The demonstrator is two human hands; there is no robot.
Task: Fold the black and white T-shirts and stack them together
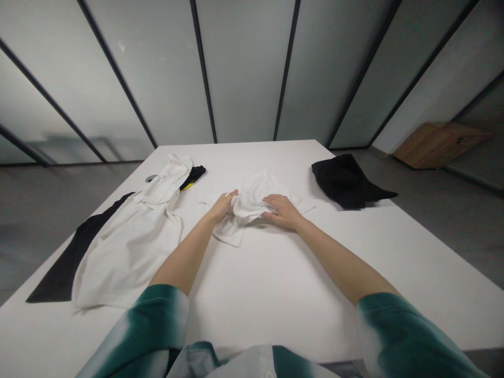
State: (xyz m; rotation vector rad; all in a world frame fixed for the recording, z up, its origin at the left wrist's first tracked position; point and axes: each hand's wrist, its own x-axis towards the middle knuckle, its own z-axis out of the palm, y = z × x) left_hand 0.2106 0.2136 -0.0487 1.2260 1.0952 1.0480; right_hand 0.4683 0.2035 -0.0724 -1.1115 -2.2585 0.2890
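A crumpled white garment (255, 191) lies bunched in the middle of the white table (271, 294). My left hand (224, 206) is closed on the near left part of it, the thumb and fingers pinching a fold. One loose flap of the fabric hangs below that hand onto the tabletop. On the garment's right side rests my right hand (284, 211), its thumb apart from its fingers and white cloth showing between them. Its fingertips touch the fabric; no firm grip shows.
On the left lies a long white garment (129, 247) over a black cloth (79, 252), with a black and yellow item (192, 177) beside its far end. A folded black cloth (346, 181) hangs slightly past the right edge. Frosted panels (244, 68) stand behind the table.
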